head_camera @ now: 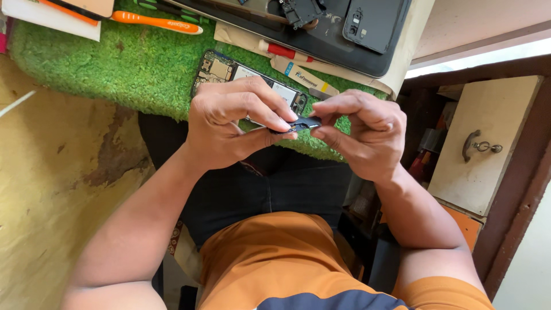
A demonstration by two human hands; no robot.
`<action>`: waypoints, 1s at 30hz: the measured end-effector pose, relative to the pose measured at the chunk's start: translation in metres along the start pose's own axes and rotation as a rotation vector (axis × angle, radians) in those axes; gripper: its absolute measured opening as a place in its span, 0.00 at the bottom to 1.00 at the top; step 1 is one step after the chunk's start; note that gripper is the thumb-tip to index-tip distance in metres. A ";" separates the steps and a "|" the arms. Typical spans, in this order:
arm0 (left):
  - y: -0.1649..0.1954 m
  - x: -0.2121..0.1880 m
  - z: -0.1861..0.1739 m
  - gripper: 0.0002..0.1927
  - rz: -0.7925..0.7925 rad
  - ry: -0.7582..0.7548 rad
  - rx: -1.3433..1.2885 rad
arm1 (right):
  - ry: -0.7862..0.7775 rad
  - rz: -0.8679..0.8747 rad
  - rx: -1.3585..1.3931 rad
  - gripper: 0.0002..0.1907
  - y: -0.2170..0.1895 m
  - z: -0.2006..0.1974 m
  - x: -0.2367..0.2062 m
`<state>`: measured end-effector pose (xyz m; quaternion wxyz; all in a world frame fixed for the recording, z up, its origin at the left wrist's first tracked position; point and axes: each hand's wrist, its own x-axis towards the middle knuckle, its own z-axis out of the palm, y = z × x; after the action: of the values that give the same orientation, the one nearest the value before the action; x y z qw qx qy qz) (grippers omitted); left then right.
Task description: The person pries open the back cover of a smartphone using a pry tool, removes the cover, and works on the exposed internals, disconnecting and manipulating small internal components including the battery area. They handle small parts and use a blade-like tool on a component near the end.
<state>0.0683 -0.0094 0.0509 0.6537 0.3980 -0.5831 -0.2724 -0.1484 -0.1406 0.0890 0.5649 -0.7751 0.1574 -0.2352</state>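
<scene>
Here a small black phone part [303, 123] is pinched between both hands, left hand [232, 123] and right hand [361, 132], above the opened phone [227, 72]; careful fingertip handling seems needed next.

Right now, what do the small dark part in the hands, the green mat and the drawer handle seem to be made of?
The small dark part, pinched between the left hand and right hand, looks like black plastic or thin metal with a slight sheen; I cannot tell which. The green mat looks like synthetic turf, tufted and matte. The drawer handle looks like dull grey metal.
</scene>
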 end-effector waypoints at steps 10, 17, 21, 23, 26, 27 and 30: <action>0.001 0.004 -0.008 0.13 -0.019 -0.087 0.175 | 0.098 -0.327 -0.503 0.10 0.013 -0.010 -0.002; 0.009 0.008 -0.028 0.14 0.021 -0.085 0.502 | 0.310 -0.512 -0.966 0.10 0.033 -0.047 0.015; 0.008 0.011 -0.031 0.14 0.054 -0.191 0.658 | 0.225 -0.520 -1.056 0.10 0.040 -0.048 0.026; 0.007 0.011 -0.032 0.15 0.060 -0.223 0.714 | 0.214 -0.464 -1.115 0.09 0.040 -0.046 0.023; 0.005 0.009 -0.030 0.18 0.060 -0.252 0.764 | 0.203 -0.404 -1.085 0.08 0.038 -0.046 0.017; 0.005 0.010 -0.030 0.18 0.064 -0.258 0.779 | 0.204 -0.392 -1.086 0.09 0.038 -0.047 0.017; 0.005 0.009 -0.027 0.22 0.048 -0.280 0.781 | 0.202 -0.345 -1.082 0.09 0.037 -0.048 0.014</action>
<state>0.0956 -0.0088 0.0604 0.3741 0.5618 -0.7349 -0.0667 -0.1614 -0.1976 0.0683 0.0238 -0.9419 0.1798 -0.2827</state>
